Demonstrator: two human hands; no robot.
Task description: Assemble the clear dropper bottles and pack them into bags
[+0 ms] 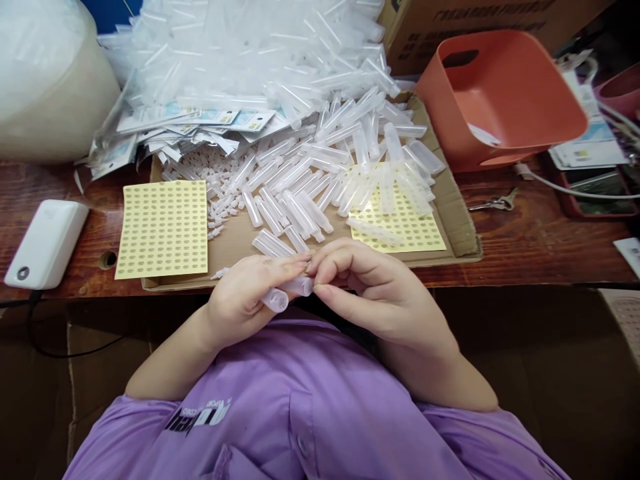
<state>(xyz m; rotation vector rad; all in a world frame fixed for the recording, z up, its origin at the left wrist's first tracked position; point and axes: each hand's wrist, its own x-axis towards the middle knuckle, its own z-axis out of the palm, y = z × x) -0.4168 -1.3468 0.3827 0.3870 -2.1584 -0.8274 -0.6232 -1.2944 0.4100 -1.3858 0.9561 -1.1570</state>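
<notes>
My left hand (247, 293) is closed around a clear plastic tube (287, 293), whose round end sticks out below the fingers. My right hand (370, 287) is pinched at the tube's upper end, fingertips touching those of the left hand. Both hands hover at the near edge of a flat cardboard sheet (235, 243). A heap of clear plastic tubes (300, 180) lies on the cardboard just beyond the hands. A yellow sticker sheet (163, 227) lies to the left. A second yellow sticker sheet (405, 227) lies to the right, partly under tubes.
An orange plastic basket (500, 100) stands tilted at the back right, a cardboard box (475, 20) behind it. A white power bank (45, 243) lies at the left edge of the wooden table (540, 247). Keys (495, 201), cables and label cards lie at right. A large plastic bag (45, 80) sits back left.
</notes>
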